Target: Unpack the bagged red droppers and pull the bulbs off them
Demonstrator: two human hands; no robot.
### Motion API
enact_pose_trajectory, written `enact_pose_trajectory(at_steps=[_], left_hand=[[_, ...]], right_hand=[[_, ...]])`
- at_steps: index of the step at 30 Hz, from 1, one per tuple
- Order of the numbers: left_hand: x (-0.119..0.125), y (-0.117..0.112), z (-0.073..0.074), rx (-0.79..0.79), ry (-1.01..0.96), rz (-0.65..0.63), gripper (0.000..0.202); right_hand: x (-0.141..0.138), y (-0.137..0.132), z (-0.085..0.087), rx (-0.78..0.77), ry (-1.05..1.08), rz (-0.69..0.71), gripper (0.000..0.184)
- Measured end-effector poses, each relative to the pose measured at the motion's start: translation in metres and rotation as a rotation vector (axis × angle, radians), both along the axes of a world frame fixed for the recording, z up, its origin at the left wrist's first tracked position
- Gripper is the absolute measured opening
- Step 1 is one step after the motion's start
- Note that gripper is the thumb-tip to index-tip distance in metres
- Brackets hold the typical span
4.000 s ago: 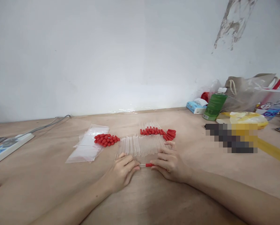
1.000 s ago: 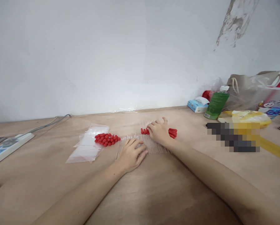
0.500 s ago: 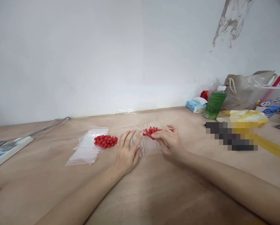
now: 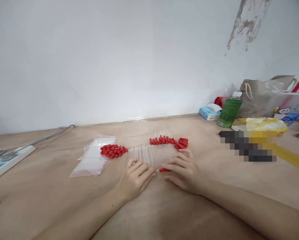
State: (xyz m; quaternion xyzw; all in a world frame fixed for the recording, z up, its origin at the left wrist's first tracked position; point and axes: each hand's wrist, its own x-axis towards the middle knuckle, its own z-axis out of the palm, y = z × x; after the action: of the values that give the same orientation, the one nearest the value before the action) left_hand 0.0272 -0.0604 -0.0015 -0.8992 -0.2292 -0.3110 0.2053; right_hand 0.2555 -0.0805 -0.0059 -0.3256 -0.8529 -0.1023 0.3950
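Note:
A thin clear dropper tube (image 4: pixel 157 170) with a red rubber bulb (image 4: pixel 165 170) is held low in front of me, between both hands. My right hand (image 4: pixel 184 171) is closed at the bulb end, its fingers partly covering the bulb. The fingers of my left hand (image 4: pixel 138 176) are drawn together around the tube's side, hiding most of it. Just behind my hands lies a row of clear tubes (image 4: pixel 151 155). Red bulbs (image 4: pixel 164 140) line its far side, several more slanting at the right. Another cluster of red bulbs (image 4: pixel 113 151) sits left of the row.
Clear plastic bags (image 4: pixel 91 163) lie flat at the left, near a white power strip (image 4: pixel 13 163). At the right stand a green bottle (image 4: pixel 229 110) and a blue tissue pack (image 4: pixel 209 113). A yellow bag (image 4: pixel 261 125) lies in front of them. The wall (image 4: pixel 114 60) closes off the back.
Both hands have moved toward me, off the row of tubes. The red-bulbed dropper has come nearer with them. The tubes and bulbs my hands covered are now visible.

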Motion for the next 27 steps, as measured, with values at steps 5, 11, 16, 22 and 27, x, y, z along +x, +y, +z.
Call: enact_pose_trajectory(at_steps=[5, 11, 16, 22, 27], left_hand=[[-0.001, -0.001, 0.005, -0.01, 0.014, -0.025, 0.012], [-0.003, -0.003, 0.005, -0.019, 0.006, -0.06, 0.009], [-0.001, -0.003, 0.005, -0.044, -0.001, -0.063, 0.01], [-0.009, 0.001, -0.002, -0.104, -0.062, -0.039, 0.012], [-0.014, 0.006, -0.003, -0.282, -0.238, 0.032, 0.027]], right_hand=[[-0.007, -0.001, -0.006, 0.061, -0.046, -0.067, 0.011], [-0.004, -0.007, 0.0, 0.034, -0.104, -0.058, 0.014], [-0.004, -0.008, 0.003, 0.015, -0.125, -0.03, 0.014], [0.006, -0.004, -0.003, -0.035, -0.051, -0.031, 0.012], [0.025, 0.007, -0.005, -0.066, 0.169, -0.087, 0.014]])
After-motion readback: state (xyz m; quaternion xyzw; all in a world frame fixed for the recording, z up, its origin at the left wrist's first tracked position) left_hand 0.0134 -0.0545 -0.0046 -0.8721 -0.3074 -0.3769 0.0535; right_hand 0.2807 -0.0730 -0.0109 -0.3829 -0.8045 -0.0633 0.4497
